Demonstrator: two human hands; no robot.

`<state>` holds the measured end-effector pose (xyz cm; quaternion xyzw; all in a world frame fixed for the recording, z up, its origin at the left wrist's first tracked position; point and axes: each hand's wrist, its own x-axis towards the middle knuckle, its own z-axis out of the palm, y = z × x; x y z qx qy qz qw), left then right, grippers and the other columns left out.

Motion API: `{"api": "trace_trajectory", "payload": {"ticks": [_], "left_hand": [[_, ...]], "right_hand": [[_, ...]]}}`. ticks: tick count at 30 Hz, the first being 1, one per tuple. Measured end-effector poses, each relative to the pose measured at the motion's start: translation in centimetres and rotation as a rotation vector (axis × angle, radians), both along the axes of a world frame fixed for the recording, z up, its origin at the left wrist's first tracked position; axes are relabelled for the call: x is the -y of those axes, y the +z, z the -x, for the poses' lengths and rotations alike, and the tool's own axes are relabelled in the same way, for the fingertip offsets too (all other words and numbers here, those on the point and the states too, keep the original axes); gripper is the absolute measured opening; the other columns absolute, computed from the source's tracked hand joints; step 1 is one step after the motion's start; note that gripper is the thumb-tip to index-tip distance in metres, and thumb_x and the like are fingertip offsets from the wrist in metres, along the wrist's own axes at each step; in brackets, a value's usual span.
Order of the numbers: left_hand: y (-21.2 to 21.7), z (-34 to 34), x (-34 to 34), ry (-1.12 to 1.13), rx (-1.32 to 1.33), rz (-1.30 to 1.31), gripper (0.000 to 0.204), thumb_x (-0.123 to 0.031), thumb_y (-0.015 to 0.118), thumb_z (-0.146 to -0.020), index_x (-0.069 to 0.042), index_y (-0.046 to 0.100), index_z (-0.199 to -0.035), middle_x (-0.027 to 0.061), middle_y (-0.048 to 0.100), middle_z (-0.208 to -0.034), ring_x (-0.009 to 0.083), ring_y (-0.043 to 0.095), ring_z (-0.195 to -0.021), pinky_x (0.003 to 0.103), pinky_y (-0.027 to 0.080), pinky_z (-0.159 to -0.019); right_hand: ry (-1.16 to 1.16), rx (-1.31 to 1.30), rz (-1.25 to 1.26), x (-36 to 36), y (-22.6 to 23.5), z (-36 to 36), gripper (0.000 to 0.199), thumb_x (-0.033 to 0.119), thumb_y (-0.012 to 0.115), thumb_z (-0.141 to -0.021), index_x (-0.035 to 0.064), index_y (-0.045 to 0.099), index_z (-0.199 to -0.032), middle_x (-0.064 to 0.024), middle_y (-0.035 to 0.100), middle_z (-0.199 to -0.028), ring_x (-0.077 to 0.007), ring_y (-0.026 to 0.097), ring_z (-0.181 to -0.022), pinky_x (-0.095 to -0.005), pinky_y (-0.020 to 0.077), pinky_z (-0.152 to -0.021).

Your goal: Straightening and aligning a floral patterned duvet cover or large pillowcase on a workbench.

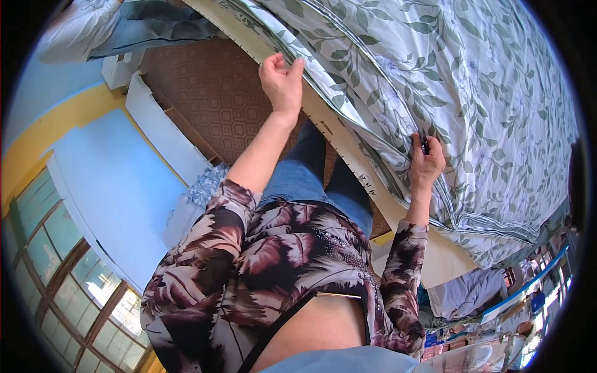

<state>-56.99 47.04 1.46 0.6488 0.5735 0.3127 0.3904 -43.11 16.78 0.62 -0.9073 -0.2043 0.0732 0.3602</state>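
I am counting two hands of mine, the left hand (pixel 283 78) and the right hand (pixel 426 163), on one leaf-printed quilt (pixel 448 74). I am seeing one small dark object (pixel 425 144) in my right hand, one wooden bed frame (pixel 348 155) and one window (pixel 56 267).

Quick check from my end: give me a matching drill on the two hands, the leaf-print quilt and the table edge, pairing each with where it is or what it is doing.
Things:
1. left hand
2. right hand
3. quilt
4. table edge

States:
A. pale strip running under the quilt's border
B. pinching the quilt's border, farther from the body
C. spread out, white with green leaves
D. on the quilt nearer the body, gripping a small dark object

Pairs: 1-B, 2-D, 3-C, 4-A
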Motion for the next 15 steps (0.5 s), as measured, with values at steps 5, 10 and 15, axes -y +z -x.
{"api": "trace_trajectory", "payload": {"ticks": [5,10,15], "left_hand": [[-0.3,-0.5,-2.6,-0.047,0.112,0.062,0.023,-0.013,0.077,-0.086,0.000,0.062,-0.098,0.0019,0.061,-0.080,0.0082,0.056,-0.062,0.023,0.046,-0.057],[-0.6,-0.4,-2.7,-0.002,0.237,0.277,0.014,-0.012,0.072,-0.090,-0.002,0.062,-0.092,-0.0001,0.060,-0.072,0.0069,0.055,-0.058,0.022,0.043,-0.051],[-0.5,0.9,-2.4,-0.038,0.266,0.243,0.011,-0.009,0.067,-0.094,-0.004,0.059,-0.088,-0.0002,0.059,-0.072,0.0060,0.053,-0.057,0.022,0.041,-0.049]], "right_hand": [[-0.005,-0.015,-0.015,0.0,-0.3,0.1,0.023,0.018,0.083,-0.081,0.0046,0.066,-0.089,-0.0096,0.062,-0.074,-0.0244,0.060,-0.064,-0.0329,0.0488,-0.063],[-0.010,0.019,-0.033,0.0,-0.6,0.1,0.023,0.016,0.083,-0.080,0.0043,0.066,-0.090,-0.0098,0.063,-0.076,-0.0234,0.060,-0.065,-0.0317,0.0495,-0.064],[-0.011,0.030,-0.028,-0.1,-0.6,0.1,0.019,0.015,0.080,-0.085,0.0028,0.067,-0.089,-0.0070,0.061,-0.073,-0.0147,0.056,-0.064,-0.0281,0.0473,-0.063]]}}
